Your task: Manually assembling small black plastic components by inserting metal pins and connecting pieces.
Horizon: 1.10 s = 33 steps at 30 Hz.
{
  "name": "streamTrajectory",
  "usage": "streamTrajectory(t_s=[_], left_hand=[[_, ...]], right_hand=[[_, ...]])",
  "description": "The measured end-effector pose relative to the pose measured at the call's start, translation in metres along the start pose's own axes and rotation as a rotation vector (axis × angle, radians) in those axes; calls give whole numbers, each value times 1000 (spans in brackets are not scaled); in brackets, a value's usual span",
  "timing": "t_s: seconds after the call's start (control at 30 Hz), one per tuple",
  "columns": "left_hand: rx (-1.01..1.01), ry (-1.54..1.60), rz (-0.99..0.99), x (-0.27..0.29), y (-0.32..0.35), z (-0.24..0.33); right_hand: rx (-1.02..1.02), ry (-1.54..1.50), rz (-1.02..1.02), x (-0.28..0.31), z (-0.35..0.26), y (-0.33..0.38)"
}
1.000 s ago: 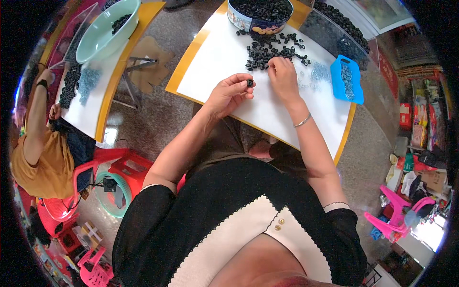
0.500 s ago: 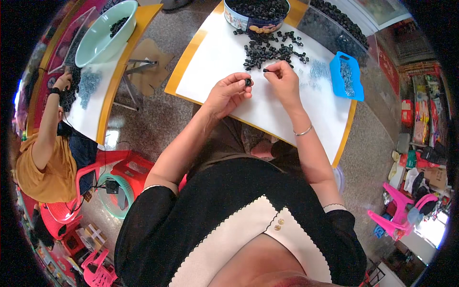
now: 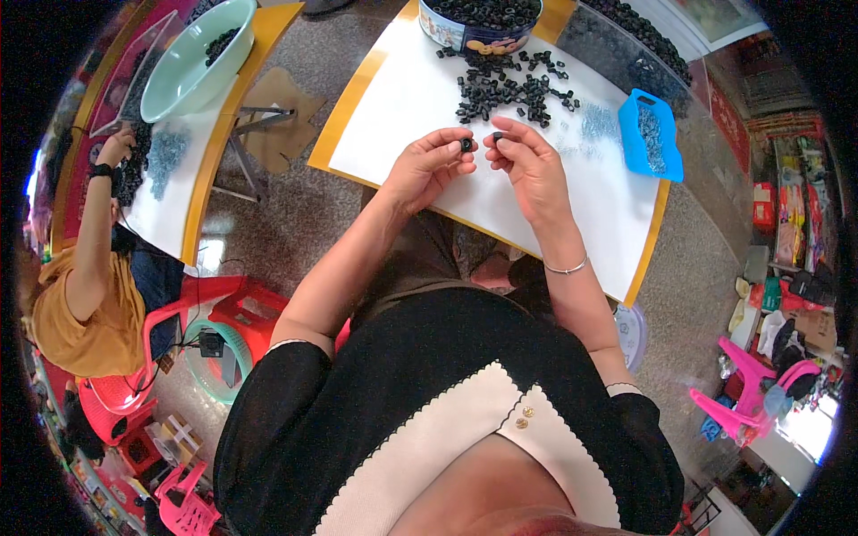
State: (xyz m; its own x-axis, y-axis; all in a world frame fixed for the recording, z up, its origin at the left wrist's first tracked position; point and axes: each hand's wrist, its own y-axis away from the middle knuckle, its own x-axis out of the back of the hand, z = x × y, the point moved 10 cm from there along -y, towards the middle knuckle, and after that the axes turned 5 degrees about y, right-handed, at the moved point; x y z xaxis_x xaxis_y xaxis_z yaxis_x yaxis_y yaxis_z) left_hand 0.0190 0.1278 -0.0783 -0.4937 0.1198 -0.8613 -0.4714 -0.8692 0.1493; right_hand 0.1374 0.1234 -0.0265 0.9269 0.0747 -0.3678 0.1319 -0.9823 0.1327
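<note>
My left hand [image 3: 424,171] pinches a small black ring-shaped part [image 3: 466,145] between thumb and fingertips, its round opening showing. Facing it, a short gap away, my right hand [image 3: 534,175] grips another small black part [image 3: 499,137] by thumb and forefinger. Both hands hover over the near part of a white tabletop [image 3: 384,116]. Just beyond them lies a loose pile of small black parts [image 3: 500,94]. Small clear bluish pieces [image 3: 597,122] are scattered to the right of the pile.
A round tin [image 3: 483,34] full of black parts stands at the far edge. At right sits a blue plastic basket [image 3: 651,136] with clear pieces. On the left, a co-worker's hand [image 3: 116,147] works at another table, near a pale green basin [image 3: 197,67].
My right hand has drawn back from the edge of the pile toward me, and its black part is now level with the left hand's ring. The left hand has barely moved.
</note>
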Motion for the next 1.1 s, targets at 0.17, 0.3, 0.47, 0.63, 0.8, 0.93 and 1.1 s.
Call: streamTrajectory(t_s=[0.17,0.3,0.47,0.63,0.8,0.93,1.1], left_hand=[[-2,-3,12,0,0,-1],[12,-28,15,-2,2,-2],[35,-62,36,-19,14,-5],[47,-111,4,-43,24,-4],[32,-194,10,-55,29,-3],[-1,-273,-14,-66,32,2],[-87,-461,-17,-74,35,9]], right_hand=[[15,-28,10,0,-2,5],[83,-40,0,4,-3,8],[143,110,25,3,-16,26],[217,229,62,-9,-38,48],[306,416,111,-8,-48,60],[430,645,144,-13,-65,71],[455,682,164,-13,-67,75]])
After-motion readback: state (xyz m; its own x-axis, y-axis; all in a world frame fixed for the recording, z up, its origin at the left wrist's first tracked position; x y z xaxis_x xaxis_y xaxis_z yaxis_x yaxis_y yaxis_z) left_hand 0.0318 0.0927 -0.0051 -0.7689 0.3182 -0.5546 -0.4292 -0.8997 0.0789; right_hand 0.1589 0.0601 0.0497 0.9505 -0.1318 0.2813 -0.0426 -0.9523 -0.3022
